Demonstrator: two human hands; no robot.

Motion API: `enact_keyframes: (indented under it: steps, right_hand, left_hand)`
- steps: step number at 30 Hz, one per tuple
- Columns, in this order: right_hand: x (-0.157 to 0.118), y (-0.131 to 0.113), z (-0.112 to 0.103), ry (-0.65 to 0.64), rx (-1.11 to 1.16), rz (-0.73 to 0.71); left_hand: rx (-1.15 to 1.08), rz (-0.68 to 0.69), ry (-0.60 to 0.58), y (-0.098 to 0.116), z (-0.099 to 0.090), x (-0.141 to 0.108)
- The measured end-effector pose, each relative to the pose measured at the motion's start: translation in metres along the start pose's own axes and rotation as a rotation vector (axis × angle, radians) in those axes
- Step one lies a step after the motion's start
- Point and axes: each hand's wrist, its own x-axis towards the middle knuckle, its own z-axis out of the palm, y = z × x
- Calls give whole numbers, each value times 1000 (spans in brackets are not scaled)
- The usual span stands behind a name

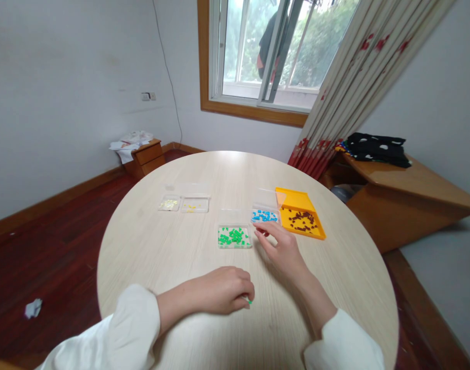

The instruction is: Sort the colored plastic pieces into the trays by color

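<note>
My left hand (231, 290) rests low over the table, its fingers closed on a small green piece (250, 302). My right hand (279, 246) is by the right edge of a clear box of green pieces (235, 237), just in front of a clear box of blue pieces (265, 216). Its thumb and fingers are bent with a gap between them; a small dark red thing shows behind the fingertips, too unclear to name. To the right, an open orange case (323, 236) holds dark brown pieces (305, 221).
Two clear boxes, one with pale pieces (169, 203) and one with yellow pieces (192, 206), stand at the left on the round table (161, 257). A small cabinet (148, 154) and a wooden desk (420, 195) stand beyond it.
</note>
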Motion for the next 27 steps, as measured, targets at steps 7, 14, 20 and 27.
enact_keyframes:
  steps: [7,14,20,27]
  right_hand:
    - [0,0,1,-6,0,-13]
    - [-1,10,6,14,-26,-23]
    - [-2,13,10,30,-32,-33]
    - [-3,16,5,-12,-5,-15]
  left_hand:
    - [0,14,34,2,1,1]
    - [-65,-255,641,-25,-15,1]
    - [-57,-363,811,-57,-21,0]
    - [-27,-405,988,-57,-35,-12]
